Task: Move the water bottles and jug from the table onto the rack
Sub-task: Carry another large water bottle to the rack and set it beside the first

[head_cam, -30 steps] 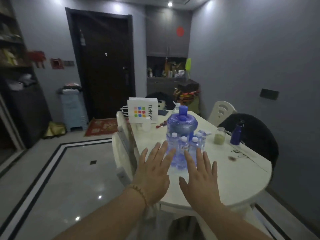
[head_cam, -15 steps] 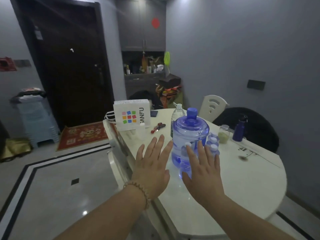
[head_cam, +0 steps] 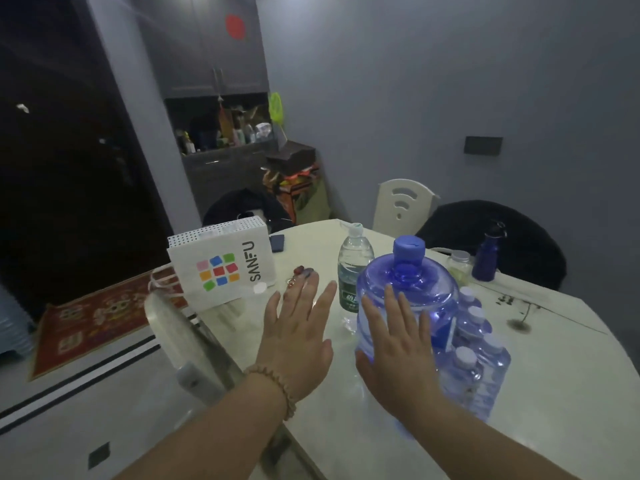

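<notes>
Left hand [head_cam: 298, 337]: was open, fingers straight and a little spread, over the table [head_cam: 536, 375] just left of the jug, holding nothing.
Right hand [head_cam: 398, 351]: was flat, fingers straight and slightly apart, before the jug's near wall; I could not tell if it touched.
Jug [head_cam: 415, 289]: stood upright on the table, right of centre, a tall clear bottle [head_cam: 355, 268] just beyond it to the left and a pack of small bottles [head_cam: 481, 362] pressed against its right side.
Rack: was not in sight.
Step in hand: looked to me like closing both palms on the jug.
Doing it well: I'd have put one palm on each side, low on the body, and lifted straight up so the neighbours were not knocked.
Materials: the jug was translucent blue plastic, round-shouldered, with a ribbed neck and an opaque blue cap, probably smooth and slippery; the pack's film was glossy and creased; the tabletop was pale and polished.
</notes>
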Demonstrator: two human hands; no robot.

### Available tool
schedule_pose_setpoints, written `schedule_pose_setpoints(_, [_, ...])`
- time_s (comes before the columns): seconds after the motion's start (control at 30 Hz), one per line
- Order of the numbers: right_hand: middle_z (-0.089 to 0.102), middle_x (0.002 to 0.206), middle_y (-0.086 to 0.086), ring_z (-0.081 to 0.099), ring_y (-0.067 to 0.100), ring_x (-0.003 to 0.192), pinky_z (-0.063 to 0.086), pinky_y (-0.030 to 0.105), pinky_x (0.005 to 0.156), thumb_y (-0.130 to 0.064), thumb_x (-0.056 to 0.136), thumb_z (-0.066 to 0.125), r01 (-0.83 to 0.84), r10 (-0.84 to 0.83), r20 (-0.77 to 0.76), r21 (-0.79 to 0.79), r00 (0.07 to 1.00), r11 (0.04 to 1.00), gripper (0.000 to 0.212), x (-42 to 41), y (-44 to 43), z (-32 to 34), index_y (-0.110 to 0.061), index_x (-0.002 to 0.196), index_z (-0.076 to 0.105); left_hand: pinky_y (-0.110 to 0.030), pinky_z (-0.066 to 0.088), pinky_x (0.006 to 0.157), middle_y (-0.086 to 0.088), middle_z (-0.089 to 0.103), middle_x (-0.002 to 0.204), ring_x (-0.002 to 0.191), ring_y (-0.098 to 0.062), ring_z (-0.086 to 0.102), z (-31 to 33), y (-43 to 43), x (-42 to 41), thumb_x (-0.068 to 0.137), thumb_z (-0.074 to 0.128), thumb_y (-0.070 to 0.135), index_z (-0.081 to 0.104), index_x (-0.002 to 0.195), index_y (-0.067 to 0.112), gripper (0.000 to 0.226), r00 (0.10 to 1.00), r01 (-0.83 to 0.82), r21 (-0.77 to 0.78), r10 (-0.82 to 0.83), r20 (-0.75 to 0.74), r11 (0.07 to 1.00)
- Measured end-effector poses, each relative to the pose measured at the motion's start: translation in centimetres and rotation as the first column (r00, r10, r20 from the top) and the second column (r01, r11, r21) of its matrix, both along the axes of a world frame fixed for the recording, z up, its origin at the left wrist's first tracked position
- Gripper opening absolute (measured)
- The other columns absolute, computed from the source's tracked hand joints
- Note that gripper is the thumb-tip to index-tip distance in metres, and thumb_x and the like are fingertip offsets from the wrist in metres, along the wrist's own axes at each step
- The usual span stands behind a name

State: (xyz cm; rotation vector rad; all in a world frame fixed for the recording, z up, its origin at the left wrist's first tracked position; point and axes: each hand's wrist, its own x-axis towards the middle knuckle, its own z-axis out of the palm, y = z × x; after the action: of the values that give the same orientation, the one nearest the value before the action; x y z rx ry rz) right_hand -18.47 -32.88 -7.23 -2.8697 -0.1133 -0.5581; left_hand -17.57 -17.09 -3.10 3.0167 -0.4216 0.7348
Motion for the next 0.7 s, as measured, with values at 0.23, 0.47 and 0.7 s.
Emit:
schedule_pose_setpoints(0.23, [0.019, 0.154, 0.010, 0.017, 0.034, 0.140, 0.013, 0.060, 0.109, -0.042, 0.080, 0.067, 0.124, -0.089, 0.219, -0.153, 0.972, 0.980, 0.074, 10.3, 6.5, -0.8, -0.023, 0.144, 0.035, -0.041, -0.014, 0.109, 0.001, 0.001, 0.158, 0.143, -0.020, -0.003, -4.1, 6.1, 13.2, 0.085, 0.054, 0.046, -0.008, 0.143, 0.033, 0.085, 0.973, 0.220, -0.092, -0.225, -0.048, 0.971])
schedule_pose_setpoints(0.47, [-0.007, 0.158, 0.005, -0.011, 0.033, 0.142, -0.015, 0.056, 0.110, -0.052, 0.092, 0.043, 0.358, -0.313, 0.178, -0.365, 0.933, 0.860, 0.074, 23.5, 8.9, 3.0, -0.030, 0.149, 0.002, -0.051, 0.017, 0.110, -0.010, 0.035, 0.148, 0.136, -0.030, 0.030, -5.6, 11.8, 24.8, 0.065, 0.077, 0.032, 0.029, 0.141, 0.022, 0.091, 0.873, 0.477, -0.125, -0.485, -0.046, 0.870])
schedule_pose_setpoints(0.7, [0.015, 0.157, 0.008, 0.007, 0.036, 0.143, -0.005, 0.057, 0.110, -0.042, 0.086, 0.056, 0.484, -0.479, 0.126, -0.422, 0.869, 0.767, 0.076, 31.1, 7.1, 5.1, -0.025, 0.147, 0.015, -0.056, 0.030, 0.104, -0.011, 0.039, 0.146, 0.134, -0.032, 0.035, -7.1, 10.8, 29.3, 0.062, 0.079, 0.032, 0.036, 0.139, 0.020, 0.089, 0.798, 0.586, -0.145, -0.598, -0.069, 0.798])
